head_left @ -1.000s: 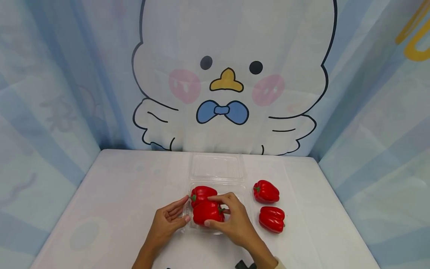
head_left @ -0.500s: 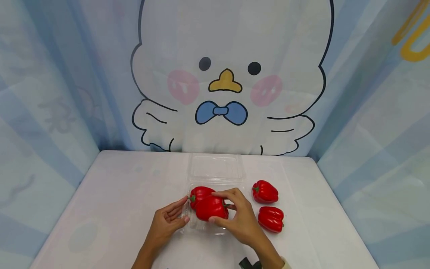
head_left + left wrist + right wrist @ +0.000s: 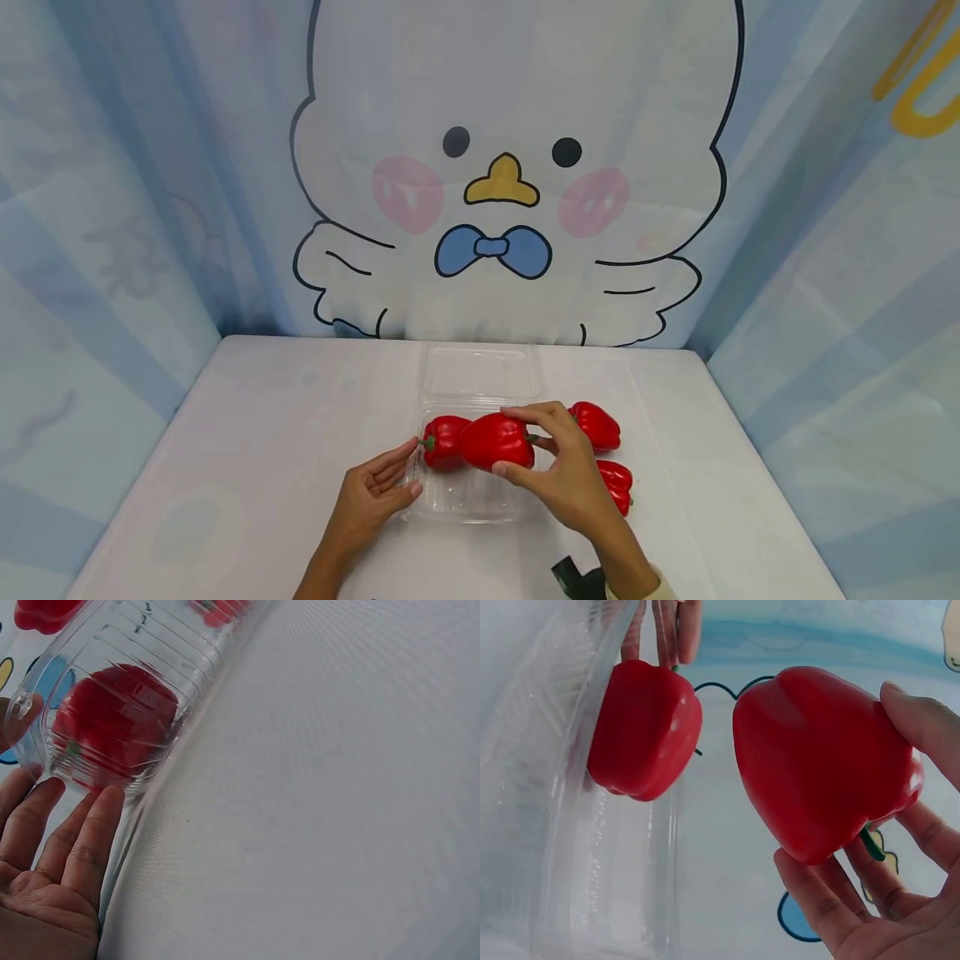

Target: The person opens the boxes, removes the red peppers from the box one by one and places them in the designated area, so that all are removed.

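My right hand (image 3: 566, 471) holds a red bell pepper (image 3: 497, 442) between thumb and fingers, lifted over a clear plastic clamshell container (image 3: 468, 507). Its green stem points toward my palm in the right wrist view. Another red pepper (image 3: 444, 443) lies inside at the container's back left, its stem to the left. At the container's left edge is my left hand (image 3: 371, 504), thumb over the rim and fingertips against the outer wall. Through the clear wall, the left wrist view shows the pepper inside (image 3: 116, 720) just beyond those fingertips.
Two more red peppers, one farther back (image 3: 597, 427) and one nearer (image 3: 617, 486), lie right of the container, partly hidden by my right hand. The container's lid (image 3: 483, 373) lies folded back. A printed curtain (image 3: 510, 300) hangs behind the white table (image 3: 300, 417).
My right hand has raised the pepper and carried it back and right, uncovering the container's front part. My left hand stays at the left edge; the pepper at the back left has not moved.
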Demonstrator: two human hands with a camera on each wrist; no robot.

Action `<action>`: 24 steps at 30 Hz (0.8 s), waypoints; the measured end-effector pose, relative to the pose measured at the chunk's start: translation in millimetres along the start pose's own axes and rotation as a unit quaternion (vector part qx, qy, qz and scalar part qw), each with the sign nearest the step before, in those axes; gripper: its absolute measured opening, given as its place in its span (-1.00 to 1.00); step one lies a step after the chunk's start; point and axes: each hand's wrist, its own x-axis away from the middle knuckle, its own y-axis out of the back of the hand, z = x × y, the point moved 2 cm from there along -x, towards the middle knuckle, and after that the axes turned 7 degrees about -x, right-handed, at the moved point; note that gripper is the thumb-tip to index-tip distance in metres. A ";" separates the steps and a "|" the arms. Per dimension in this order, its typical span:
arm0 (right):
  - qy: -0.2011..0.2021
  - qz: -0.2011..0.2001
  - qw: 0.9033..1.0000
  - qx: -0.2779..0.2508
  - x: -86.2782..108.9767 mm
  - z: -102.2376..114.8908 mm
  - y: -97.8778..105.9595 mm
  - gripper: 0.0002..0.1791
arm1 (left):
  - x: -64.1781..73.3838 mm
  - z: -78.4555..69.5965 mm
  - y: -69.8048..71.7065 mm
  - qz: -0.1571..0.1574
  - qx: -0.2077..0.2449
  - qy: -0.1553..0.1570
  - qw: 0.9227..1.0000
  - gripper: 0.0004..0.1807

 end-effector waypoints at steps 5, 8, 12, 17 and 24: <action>0.020 -0.009 1.000 0.000 0.0 1.4 8.8 -0.27 | 0.1 0.5 0.4 0.000 0.000 0.000 1.000 -0.28; 0.027 -0.016 0.999 0.003 -0.4 2.3 14.0 -0.27 | -0.1 0.9 0.7 0.001 0.002 -0.003 1.000 -0.28; 0.029 -0.025 0.999 0.008 -1.2 3.1 21.9 -0.28 | 0.4 -0.4 0.7 0.002 0.001 -0.006 1.000 -0.28; 0.030 -0.038 0.999 0.012 -2.6 4.2 32.6 -0.28 | 0.5 -0.9 0.6 0.003 -0.001 -0.003 1.000 -0.29; 0.007 -0.061 0.998 0.022 -3.7 0.4 49.4 -0.24 | -0.2 -0.2 0.8 0.004 0.001 0.005 1.000 -0.29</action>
